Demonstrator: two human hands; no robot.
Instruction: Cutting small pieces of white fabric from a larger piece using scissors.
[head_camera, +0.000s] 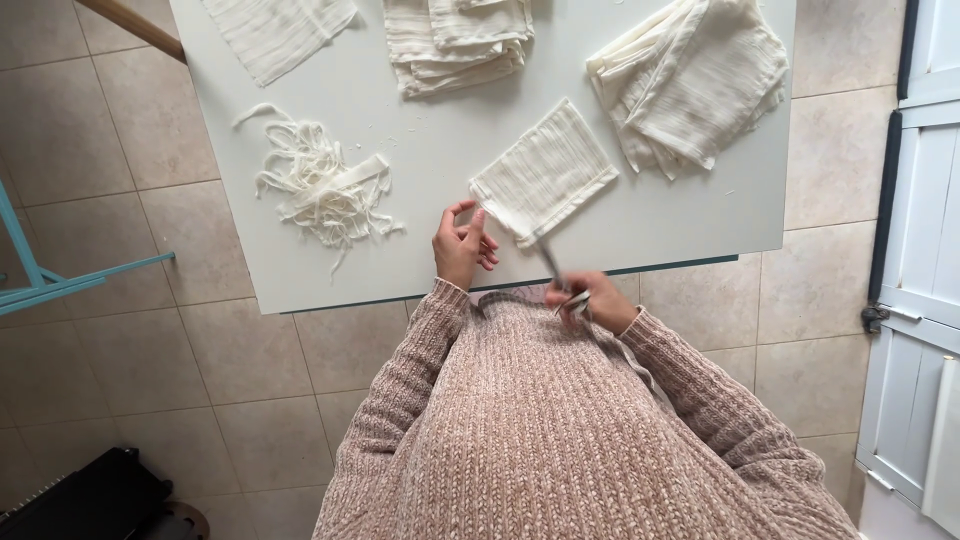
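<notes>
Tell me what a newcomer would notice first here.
Probably the cream fabric square at the table's near edge, with the left hand at its corner and the right hand holding scissors to it. Next, the tangle of cut strips to the left, and folded cloth stacks at the far side.

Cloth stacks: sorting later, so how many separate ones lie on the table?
4: top left, top middle, top right, and one by the left hand. More may lie beyond the frame.

Cream ribbed cloth square (543, 172), white table (420, 130), dusty-pink knit sweater (560, 430), beige floor tiles (110, 330).
</notes>
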